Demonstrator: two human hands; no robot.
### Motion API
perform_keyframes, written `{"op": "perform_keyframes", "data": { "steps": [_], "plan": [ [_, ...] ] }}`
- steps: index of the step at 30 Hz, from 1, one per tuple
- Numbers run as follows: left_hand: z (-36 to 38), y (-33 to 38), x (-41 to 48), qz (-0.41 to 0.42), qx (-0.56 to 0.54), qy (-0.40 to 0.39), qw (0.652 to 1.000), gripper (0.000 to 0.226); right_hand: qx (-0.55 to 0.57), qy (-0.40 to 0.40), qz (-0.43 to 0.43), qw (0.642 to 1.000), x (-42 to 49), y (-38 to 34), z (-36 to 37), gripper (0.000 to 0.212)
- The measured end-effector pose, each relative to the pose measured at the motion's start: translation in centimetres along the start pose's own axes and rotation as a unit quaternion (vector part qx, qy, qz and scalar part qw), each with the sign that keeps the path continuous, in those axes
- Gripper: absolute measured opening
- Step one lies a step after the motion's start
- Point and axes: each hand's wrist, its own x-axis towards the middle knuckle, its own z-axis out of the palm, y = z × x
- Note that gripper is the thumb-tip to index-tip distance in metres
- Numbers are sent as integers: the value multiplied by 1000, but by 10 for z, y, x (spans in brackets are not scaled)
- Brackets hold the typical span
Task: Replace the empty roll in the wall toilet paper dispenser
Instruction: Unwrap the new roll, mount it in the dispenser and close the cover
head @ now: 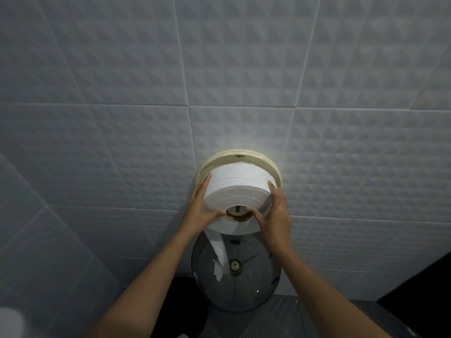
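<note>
A large white toilet paper roll (238, 189) sits against the round cream back plate of the wall dispenser (240, 154). My left hand (201, 207) grips the roll's left side, thumb near the brown core (238, 213). My right hand (274, 211) holds the right side, its thumb at the core's edge. The dispenser's smoky clear cover (236, 272) hangs open below. A loose paper tail (218, 257) drapes down over it.
Textured white wall tiles (122, 118) surround the dispenser. A dark panel (424, 284) stands at the lower right. A blurred white object (11, 323) shows at the bottom left corner. Grey floor (280, 318) lies below the cover.
</note>
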Motion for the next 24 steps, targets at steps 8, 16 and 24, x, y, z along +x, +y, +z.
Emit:
{"op": "perform_keyframes", "data": {
  "steps": [8, 16, 24],
  "plan": [
    [23, -15, 3, -30, -50, 91, 994, 99, -22, 1, -37, 999, 18, 4, 8, 57],
    [31, -24, 9, -44, -83, 96, 991, 94, -44, 11, -38, 998, 26, 5, 12, 56],
    [37, -38, -25, -97, -115, 85, 985, 93, 34, 13, -22, 999, -4, 4, 8, 67]
  ]
}}
